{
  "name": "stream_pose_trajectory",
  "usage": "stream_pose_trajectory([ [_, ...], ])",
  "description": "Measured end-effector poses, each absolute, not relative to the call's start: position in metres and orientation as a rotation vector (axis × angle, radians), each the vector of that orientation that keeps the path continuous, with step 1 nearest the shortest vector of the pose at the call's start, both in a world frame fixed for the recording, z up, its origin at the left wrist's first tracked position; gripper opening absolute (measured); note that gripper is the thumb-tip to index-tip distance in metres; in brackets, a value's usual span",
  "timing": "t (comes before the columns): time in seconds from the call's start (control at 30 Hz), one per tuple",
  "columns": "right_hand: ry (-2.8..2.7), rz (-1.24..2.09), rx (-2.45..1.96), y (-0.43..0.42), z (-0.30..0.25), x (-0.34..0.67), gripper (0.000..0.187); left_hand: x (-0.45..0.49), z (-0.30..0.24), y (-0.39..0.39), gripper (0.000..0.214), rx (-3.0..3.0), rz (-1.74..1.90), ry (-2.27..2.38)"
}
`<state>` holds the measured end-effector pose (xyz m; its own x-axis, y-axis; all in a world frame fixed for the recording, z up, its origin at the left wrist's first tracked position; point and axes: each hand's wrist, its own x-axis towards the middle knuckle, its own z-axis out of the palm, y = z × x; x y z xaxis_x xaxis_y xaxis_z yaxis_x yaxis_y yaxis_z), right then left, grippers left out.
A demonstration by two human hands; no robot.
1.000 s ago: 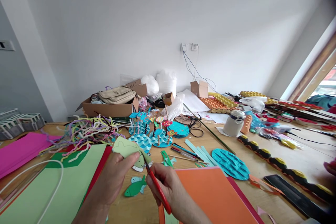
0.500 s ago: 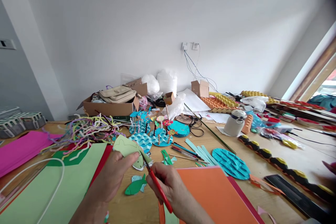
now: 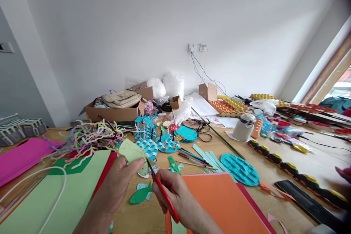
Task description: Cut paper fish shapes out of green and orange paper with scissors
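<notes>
My left hand (image 3: 120,175) pinches a piece of light green paper (image 3: 131,150) that has fish outlines drawn on it. Red-handled scissors (image 3: 164,193) are gripped in my right hand (image 3: 175,193), their blades at the paper's right edge. Just below the blades, a dark green paper fish (image 3: 140,194) lies on the table over a pale blue one. Under the right forearm, a strip of light green paper (image 3: 178,226) partly shows. Green paper scraps (image 3: 174,164) are a little beyond the scissors.
Orange paper sheets (image 3: 225,204) lie right, light green sheets (image 3: 41,197) left under a white cable. Fuzzy pipe cleaners (image 3: 95,135), blue sea-scene crafts (image 3: 167,142), pens (image 3: 194,157) and a blue corrugated disc (image 3: 240,170) surround the hands. Another person's fingers (image 3: 344,173) appear far right.
The scissors' blades look more open at the paper's edge than before. Both hands stay in nearly the same place. The whole view has shifted slightly.
</notes>
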<state>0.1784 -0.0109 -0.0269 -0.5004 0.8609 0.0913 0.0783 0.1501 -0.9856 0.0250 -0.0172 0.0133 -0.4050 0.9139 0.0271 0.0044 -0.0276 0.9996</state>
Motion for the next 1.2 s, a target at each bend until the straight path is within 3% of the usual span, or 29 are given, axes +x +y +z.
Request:
stream_pose_trajectory([
  [0.2,-1.727,1.427,-0.892,-0.0120,-0.0257,0.1792,0.025,0.0268,0.0156,-0.0183,0.021,1.050,1.463,1.392],
  [0.73,-1.848,1.210,-0.961,-0.0092,-0.0288,0.1796,0.031,0.0281,0.0152,-0.0185,0.016,1.036,1.462,1.375],
  [1.07,-1.881,1.138,-0.973,-0.0075,-0.0333,0.1804,0.032,0.0238,0.0111,-0.0178,0.037,0.952,1.472,1.477],
  [1.2,-1.872,1.164,-0.993,-0.0084,-0.0285,0.1791,0.028,0.0216,0.0087,-0.0169,0.035,0.957,1.464,1.513],
])
